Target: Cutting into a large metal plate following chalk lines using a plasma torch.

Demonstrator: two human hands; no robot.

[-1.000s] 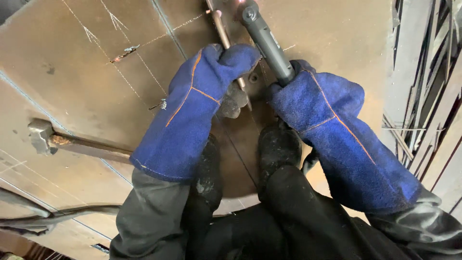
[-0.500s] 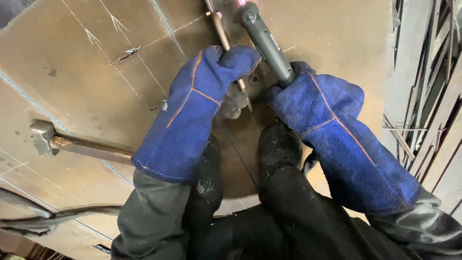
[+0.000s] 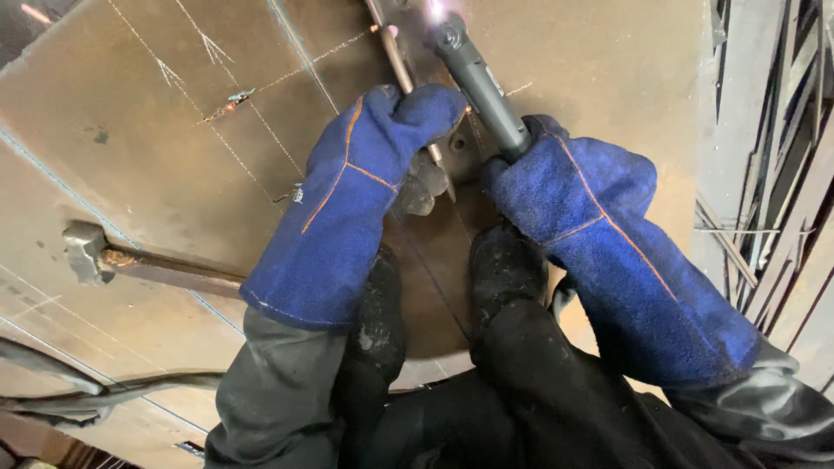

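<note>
Both my hands wear blue leather welding gloves with orange stitching. My right hand (image 3: pixel 565 187) grips a dark welding torch (image 3: pixel 479 80) that points up and left; a bright pinkish arc glows at its tip (image 3: pixel 434 10) against the rusty steel plate (image 3: pixel 174 130). My left hand (image 3: pixel 373 156) is closed around a thin copper-coloured filler rod (image 3: pixel 395 59) that runs up toward the arc, just left of the torch. My dark boots (image 3: pixel 499 269) rest on the plate below the gloves.
A rusty hammer (image 3: pixel 113 256) lies on the plate at the left. Chalk lines and scratched marks (image 3: pixel 208 52) cross the plate. Dark cables (image 3: pixel 104 391) run along the lower left. Metal bars and rods (image 3: pixel 773 174) are stacked at the right edge.
The arc at the torch tip stays lit. Both gloved hands and the torch hold almost the same place, with only a slight shift of the view.
</note>
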